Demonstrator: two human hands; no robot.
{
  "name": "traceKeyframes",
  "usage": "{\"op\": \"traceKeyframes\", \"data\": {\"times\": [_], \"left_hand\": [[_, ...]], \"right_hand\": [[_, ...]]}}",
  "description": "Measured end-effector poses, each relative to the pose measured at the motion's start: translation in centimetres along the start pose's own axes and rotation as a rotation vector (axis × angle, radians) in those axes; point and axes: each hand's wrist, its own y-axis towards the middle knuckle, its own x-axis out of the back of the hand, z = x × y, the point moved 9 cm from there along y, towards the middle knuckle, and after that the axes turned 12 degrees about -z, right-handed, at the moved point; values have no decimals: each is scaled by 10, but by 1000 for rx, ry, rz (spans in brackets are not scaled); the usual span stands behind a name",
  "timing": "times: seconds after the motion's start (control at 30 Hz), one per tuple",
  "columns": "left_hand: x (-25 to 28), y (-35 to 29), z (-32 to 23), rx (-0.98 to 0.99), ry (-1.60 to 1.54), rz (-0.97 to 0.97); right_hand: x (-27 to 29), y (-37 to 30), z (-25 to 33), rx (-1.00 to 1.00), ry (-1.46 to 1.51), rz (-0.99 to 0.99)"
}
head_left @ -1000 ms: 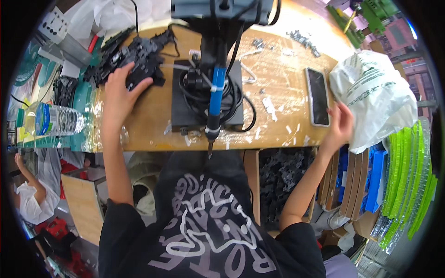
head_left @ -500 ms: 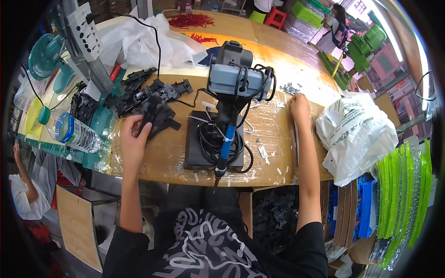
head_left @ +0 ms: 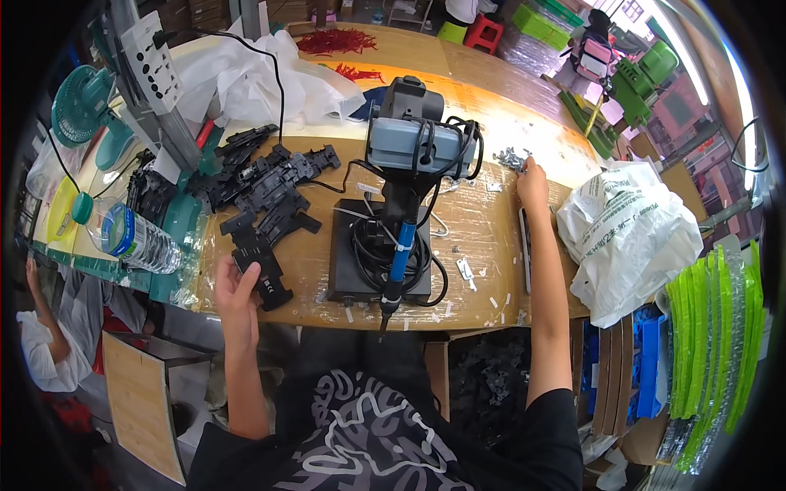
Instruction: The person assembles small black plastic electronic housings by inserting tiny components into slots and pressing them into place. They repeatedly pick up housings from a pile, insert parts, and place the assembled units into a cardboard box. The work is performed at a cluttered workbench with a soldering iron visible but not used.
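My left hand [head_left: 237,295] grips a flat black plastic part [head_left: 264,274] near the table's front edge, with the thumb on top. Beyond it lies a heap of similar black plastic parts [head_left: 274,192]. At the far right of the work area, my right hand [head_left: 532,183] has its fingers drawn together at a small pile of metal pieces [head_left: 511,157]. Whether a piece is between those fingertips is too small to tell. Between my hands, a blue-and-black pen-shaped tool [head_left: 401,254] hangs tip down from a grey-and-black stand [head_left: 419,147] with coiled cable.
A water bottle [head_left: 135,237] leans at the left, near a green fan [head_left: 80,105]. To the right sits a white plastic bag [head_left: 626,237]. Small scraps and a metal plate [head_left: 465,270] dot the table [head_left: 483,221]. Below it, a box holds black parts [head_left: 489,376].
My left hand has come toward me, bringing a black part away from the heap to the table's front edge. My right hand has shifted slightly at the metal pieces.
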Motion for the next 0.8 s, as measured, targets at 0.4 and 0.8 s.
{"op": "traceKeyframes", "data": {"times": [0.4,0.8], "left_hand": [[-1,-33,-1,88,-54,77],[-44,-110,27,244,74,493]], "right_hand": [[39,-29,-3,-138,638,-112],[69,-142,43,-335,812,135]]}}
